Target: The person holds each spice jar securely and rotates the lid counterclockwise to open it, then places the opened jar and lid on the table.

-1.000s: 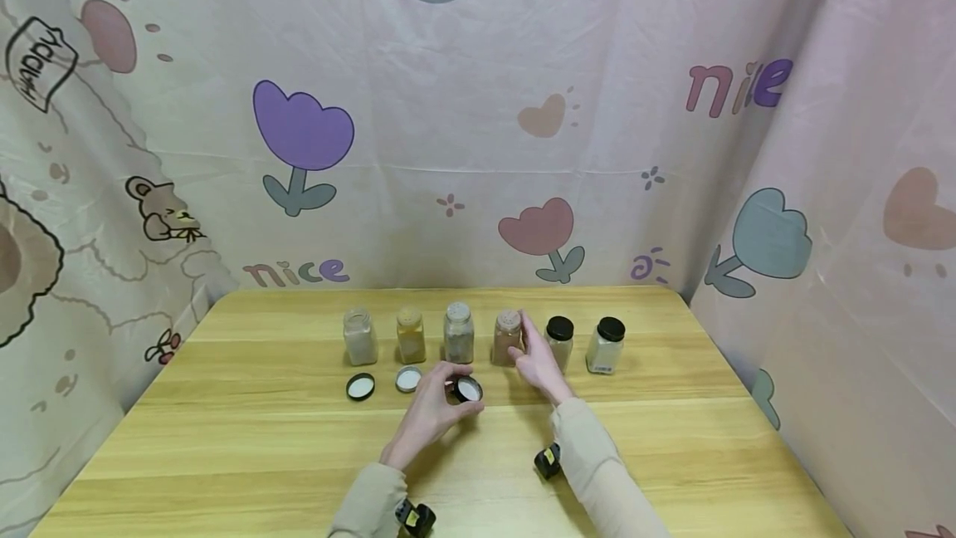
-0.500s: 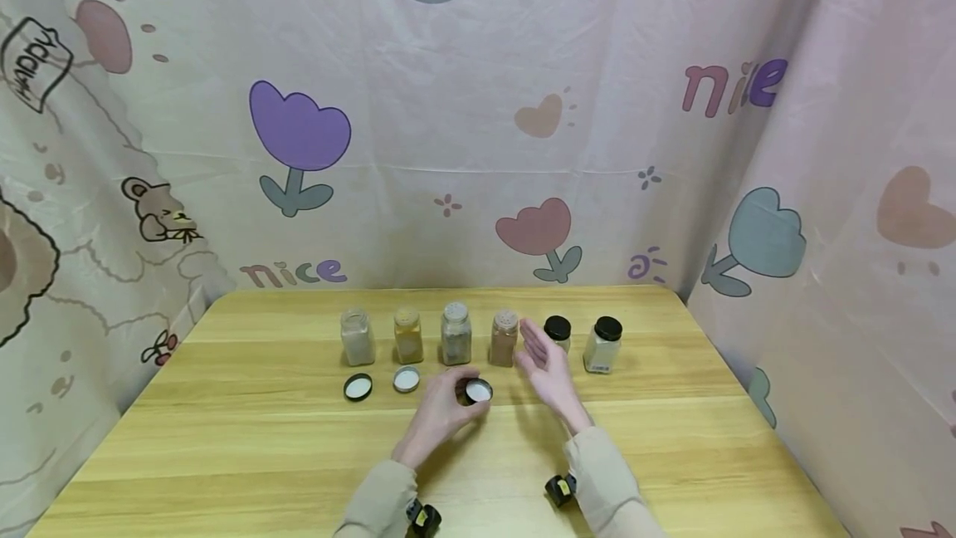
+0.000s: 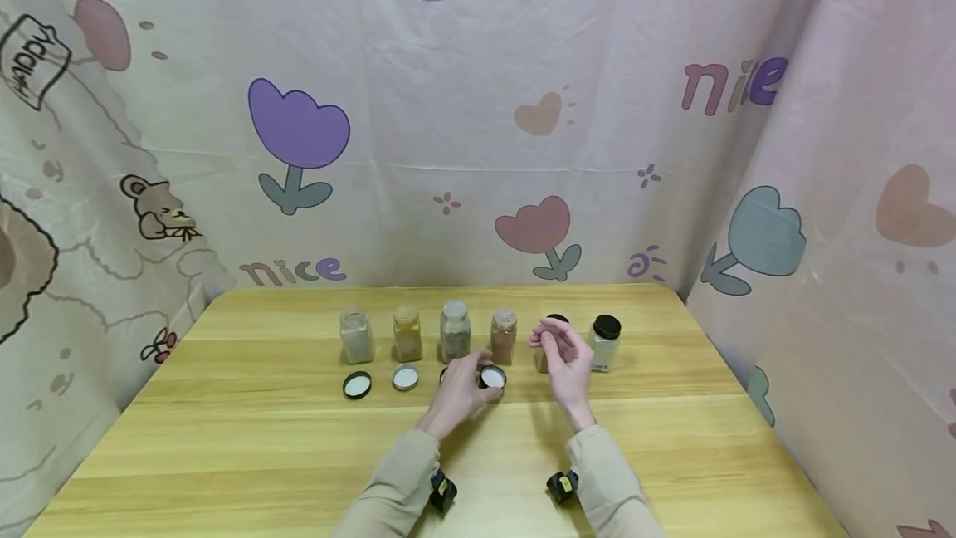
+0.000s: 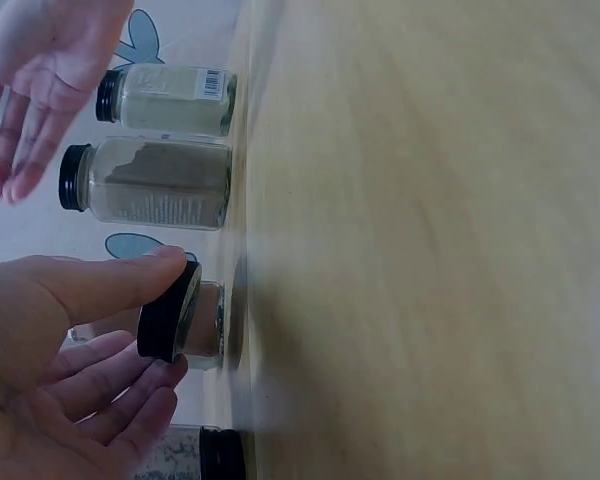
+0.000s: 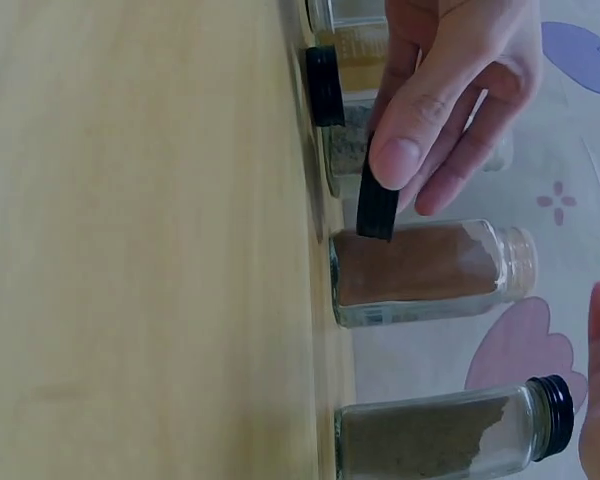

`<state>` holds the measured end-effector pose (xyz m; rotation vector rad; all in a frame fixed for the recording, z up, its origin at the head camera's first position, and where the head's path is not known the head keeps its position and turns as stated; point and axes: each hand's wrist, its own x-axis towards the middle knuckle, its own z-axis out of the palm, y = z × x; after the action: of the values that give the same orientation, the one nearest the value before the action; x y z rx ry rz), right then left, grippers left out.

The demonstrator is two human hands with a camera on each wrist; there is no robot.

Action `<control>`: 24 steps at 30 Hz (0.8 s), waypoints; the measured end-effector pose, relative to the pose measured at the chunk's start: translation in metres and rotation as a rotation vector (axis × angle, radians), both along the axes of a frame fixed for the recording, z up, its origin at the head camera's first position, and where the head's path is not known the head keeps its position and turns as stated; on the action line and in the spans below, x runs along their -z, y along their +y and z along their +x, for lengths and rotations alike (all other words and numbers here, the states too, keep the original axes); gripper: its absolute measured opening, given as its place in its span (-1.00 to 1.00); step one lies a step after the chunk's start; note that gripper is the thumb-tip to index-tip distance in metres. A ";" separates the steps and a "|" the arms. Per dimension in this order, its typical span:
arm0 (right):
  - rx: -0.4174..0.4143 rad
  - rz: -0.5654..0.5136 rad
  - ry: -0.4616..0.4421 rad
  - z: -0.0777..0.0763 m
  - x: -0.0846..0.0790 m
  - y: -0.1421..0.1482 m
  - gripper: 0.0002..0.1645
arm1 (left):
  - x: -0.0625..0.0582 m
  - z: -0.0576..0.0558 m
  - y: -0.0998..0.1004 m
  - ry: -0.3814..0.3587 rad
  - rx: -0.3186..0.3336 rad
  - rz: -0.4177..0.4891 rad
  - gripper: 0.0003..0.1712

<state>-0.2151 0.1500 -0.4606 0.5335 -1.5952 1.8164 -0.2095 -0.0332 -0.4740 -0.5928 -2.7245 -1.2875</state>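
Note:
My left hand (image 3: 460, 395) pinches a black jar lid (image 3: 493, 378) between thumb and fingers, its white inside facing up. The lid is low over the table, in front of an uncapped spice jar (image 3: 504, 339) of reddish-brown powder with a perforated shaker top. In the left wrist view, the thumb presses on one side of the lid (image 4: 170, 312). My right hand (image 3: 571, 368) is raised with loosely bent fingers and holds nothing. It partly covers a black-capped jar of grey-brown powder, which shows fully in the left wrist view as a spice jar (image 4: 160, 183).
Left of the reddish-brown jar stand uncapped jars of grey (image 3: 455, 335), yellow (image 3: 407, 337) and whitish contents (image 3: 358, 339). Before them lie a black-rimmed lid (image 3: 357, 385), another lid (image 3: 406, 377) and one mostly behind my left hand. A capped pale jar (image 3: 606, 343) stands far right.
My left hand has carried the lid rightward, to the front of the reddish-brown jar. My right hand has left that jar and moved right, its fingers bending, before the grey-brown jar.

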 end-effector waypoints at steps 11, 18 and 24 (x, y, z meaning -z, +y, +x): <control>0.166 -0.110 0.036 0.000 -0.003 0.007 -0.79 | 0.005 -0.009 0.008 0.027 -0.019 -0.034 -0.38; 0.204 -0.079 0.026 -0.003 0.000 0.009 -0.52 | 0.005 -0.009 0.011 0.019 -0.034 -0.065 -0.42; 0.200 0.078 -0.134 -0.004 0.002 0.015 -0.14 | 0.003 -0.003 0.010 0.025 -0.054 -0.082 -0.38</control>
<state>-0.2193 0.1645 -0.4630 0.2799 -1.7482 1.6757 -0.2126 -0.0234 -0.4767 -0.5338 -2.7635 -1.1536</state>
